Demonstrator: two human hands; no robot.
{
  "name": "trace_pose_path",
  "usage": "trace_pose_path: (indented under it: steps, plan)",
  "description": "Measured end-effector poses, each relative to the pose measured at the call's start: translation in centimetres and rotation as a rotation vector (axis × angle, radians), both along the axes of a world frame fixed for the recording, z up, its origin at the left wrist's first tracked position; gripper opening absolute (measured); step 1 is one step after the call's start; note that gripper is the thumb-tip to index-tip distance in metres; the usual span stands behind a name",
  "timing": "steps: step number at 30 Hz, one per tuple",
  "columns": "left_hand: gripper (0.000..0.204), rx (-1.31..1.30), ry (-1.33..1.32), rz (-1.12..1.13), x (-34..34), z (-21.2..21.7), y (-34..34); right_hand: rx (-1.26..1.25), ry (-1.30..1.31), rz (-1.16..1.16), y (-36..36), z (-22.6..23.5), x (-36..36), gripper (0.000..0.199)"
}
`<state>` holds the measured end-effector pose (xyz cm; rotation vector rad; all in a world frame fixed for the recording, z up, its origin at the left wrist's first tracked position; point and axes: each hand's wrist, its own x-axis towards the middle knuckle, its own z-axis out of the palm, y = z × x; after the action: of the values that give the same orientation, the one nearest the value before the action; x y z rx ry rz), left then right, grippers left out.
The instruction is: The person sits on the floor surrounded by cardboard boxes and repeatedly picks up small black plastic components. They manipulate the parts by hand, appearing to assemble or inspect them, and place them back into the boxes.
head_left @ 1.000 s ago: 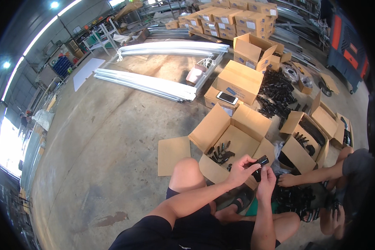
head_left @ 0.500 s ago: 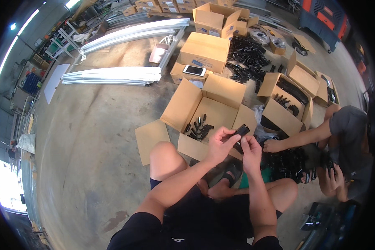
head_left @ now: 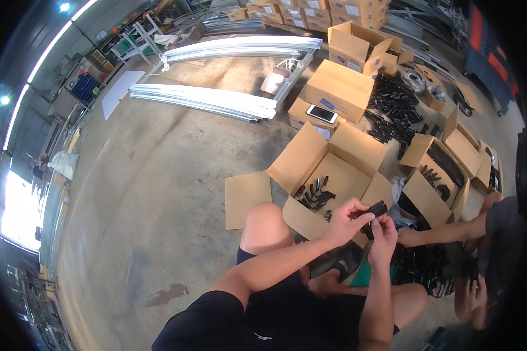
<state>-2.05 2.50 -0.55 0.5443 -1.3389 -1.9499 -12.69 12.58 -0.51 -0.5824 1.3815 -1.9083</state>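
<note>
Between both hands is a small black plastic-looking part point(head_left: 378, 209) with a blocky end; its exact kind is unclear. My left hand point(head_left: 344, 222) pinches it from the left. My right hand point(head_left: 384, 238) grips it from below with thumb and fingers, hiding its lower portion. Just beyond my hands stands an open cardboard box point(head_left: 348, 165) with several similar black parts point(head_left: 317, 196) on its bottom. Right beside my right hand, a co-worker's hand point(head_left: 410, 237) reaches over a heap of black parts point(head_left: 418, 263).
A second open box point(head_left: 430, 196) holding black pieces stands to the right. Behind are a closed box point(head_left: 341, 88) with a phone point(head_left: 322, 113) near it, and a large pile of black parts point(head_left: 392, 99). Metal profiles point(head_left: 205, 100) lie on the floor; a cardboard sheet point(head_left: 247, 200) lies left.
The view has swung left, so everything appears farther right. Both hands keep hold of the black part, which now points more to the right. The co-worker's hand stays near the heap.
</note>
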Motion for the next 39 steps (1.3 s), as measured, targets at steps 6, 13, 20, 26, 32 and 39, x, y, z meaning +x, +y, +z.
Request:
trace_pose_path:
  steps: [6, 13, 20, 26, 32, 39]
  plan:
    - [0.016, 0.018, 0.021, -0.020, 0.4, -0.1, -0.4, 0.032, -0.066, 0.046, -0.1, -0.4, 0.7, 0.012]
    - [0.014, 0.092, -0.117, 0.086, -0.2, 0.9, -1.5, -0.012, -0.022, -0.029, 0.0, -1.0, -0.8, 0.018]
    - [0.021, 0.511, -0.145, -0.149, 1.4, 1.3, -3.5, 0.167, 0.821, 0.255, 1.0, 5.3, -1.2, 0.054]
    - [0.026, 0.542, -0.283, -0.349, 1.8, 1.3, -3.7, 0.171, 0.924, 0.284, 1.4, 4.5, -1.4, 0.049]
    - [0.048, 0.316, -0.375, -0.412, 2.2, 3.3, -3.8, 0.016, 0.614, 0.111, 1.0, 2.2, -0.9, 0.032]
    - [0.046, -0.492, -0.093, -0.196, 1.7, 2.5, -2.5, -0.045, 0.205, 0.018, 0.5, 1.3, -1.1, 0.031]
